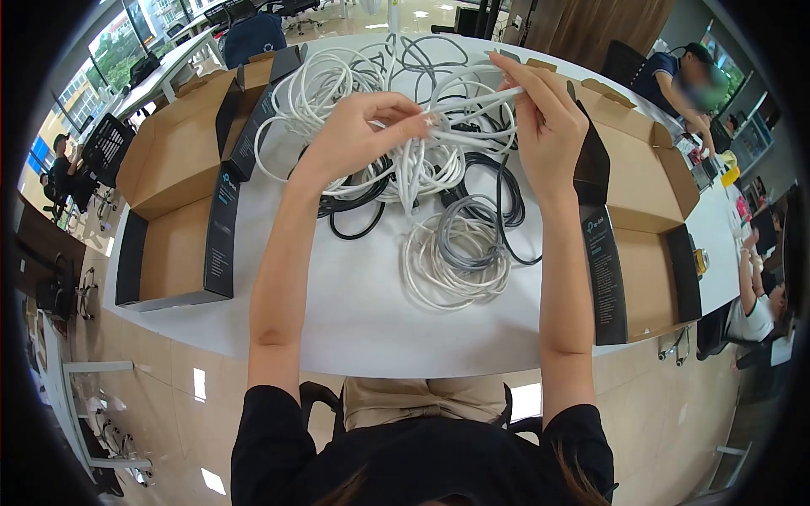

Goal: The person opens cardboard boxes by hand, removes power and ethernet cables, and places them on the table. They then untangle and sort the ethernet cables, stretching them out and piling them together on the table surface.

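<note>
My left hand (364, 135) is closed, its thumb and fingers pinching a bundle of white cable (411, 173) above the table. My right hand (550, 122) is raised to the right of the bundle, its fingers long and bent around a strand of the white cable that runs across from the left hand. Part of its grip is hidden. Below and behind the hands lies a tangled heap of white cables (325, 76), with grey cable (430, 55) at the back and black cables (359, 202) among them. Nearer to me rests a separate white and grey coil (460, 261).
Open cardboard boxes with black outsides stand on the left (177, 253) and right (645, 282) of the white table (363, 325). Another person (675, 84) leans over the table at the far right. More people sit at the left and right edges of the room.
</note>
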`<state>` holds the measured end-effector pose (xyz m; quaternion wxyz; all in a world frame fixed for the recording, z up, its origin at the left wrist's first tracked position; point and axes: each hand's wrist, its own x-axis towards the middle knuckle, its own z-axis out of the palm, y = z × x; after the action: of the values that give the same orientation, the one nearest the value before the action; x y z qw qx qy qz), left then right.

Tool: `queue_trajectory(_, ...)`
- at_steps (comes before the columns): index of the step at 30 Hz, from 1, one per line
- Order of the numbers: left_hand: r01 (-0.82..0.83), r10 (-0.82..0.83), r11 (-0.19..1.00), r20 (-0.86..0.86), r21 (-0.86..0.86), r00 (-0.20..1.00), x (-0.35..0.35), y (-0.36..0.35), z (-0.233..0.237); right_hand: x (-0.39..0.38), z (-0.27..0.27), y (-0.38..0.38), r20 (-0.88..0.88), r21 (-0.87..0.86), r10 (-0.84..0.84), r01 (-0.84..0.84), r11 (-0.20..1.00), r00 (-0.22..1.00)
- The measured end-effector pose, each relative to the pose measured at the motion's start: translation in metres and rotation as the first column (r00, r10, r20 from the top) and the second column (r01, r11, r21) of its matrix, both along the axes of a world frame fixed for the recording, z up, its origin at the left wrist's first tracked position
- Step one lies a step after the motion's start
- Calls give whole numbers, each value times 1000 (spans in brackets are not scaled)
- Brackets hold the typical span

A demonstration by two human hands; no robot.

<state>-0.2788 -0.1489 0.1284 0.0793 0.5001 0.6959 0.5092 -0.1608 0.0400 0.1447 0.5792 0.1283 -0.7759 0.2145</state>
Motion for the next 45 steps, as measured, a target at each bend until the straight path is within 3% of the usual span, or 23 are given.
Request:
queue_trajectory(1,1,-1,1000,7,-31,1000,1,0,3,-1,-1,-1,2,-1,4,-4,1000,1000)
queue_trajectory(4,202,-199,978,58,-55,978,-4,-14,3,-1,-1,0,3,13,2,-2,1000,1000)
queue_trajectory(8,-32,14,964,-69,-264,998,-6,-29,24,-1,-1,-5,17,19,13,-13,1000,1000)
queue_trajectory(12,-148,147,988,14,40,989,-13,-19,9,-2,-4,-15,153,199,-4,-27,980,988)
queue_trajectory(15,-203,181,967,145,153,973,-17,-10,2,-5,-10,-32,188,404,-47,-34,914,981)
queue_trajectory(18,-115,33,927,229,356,973,-30,-9,-5,-7,-18,-40,174,483,-147,46,874,974)
queue_trajectory(21,-48,-29,953,249,298,968,-21,-8,-1,-5,-17,-44,160,497,-222,116,860,962)
queue_trajectory(24,-1,-38,968,152,252,988,-11,-5,0,-2,-15,-44,160,490,-264,156,858,951)
queue_trajectory(30,70,-186,867,191,494,964,-3,-8,7,-12,-29,-33,215,482,-275,142,864,937)
queue_trajectory(33,-71,-179,783,333,618,926,-15,-16,8,-17,-29,-23,286,434,-245,103,895,926)
queue_trajectory(34,21,-318,739,321,673,892,-23,-21,8,-16,-29,-21,320,413,-232,85,907,919)
queue_trajectory(38,64,-218,866,259,496,941,-23,-19,6,-16,-33,-18,319,384,-223,89,919,921)
queue_trajectory(42,12,-225,858,357,513,907,-28,-7,-2,-11,-23,-19,260,363,-231,127,923,938)
queue_trajectory(45,-107,25,956,290,271,957,-19,1,-6,-13,-24,-19,234,390,-216,112,914,948)
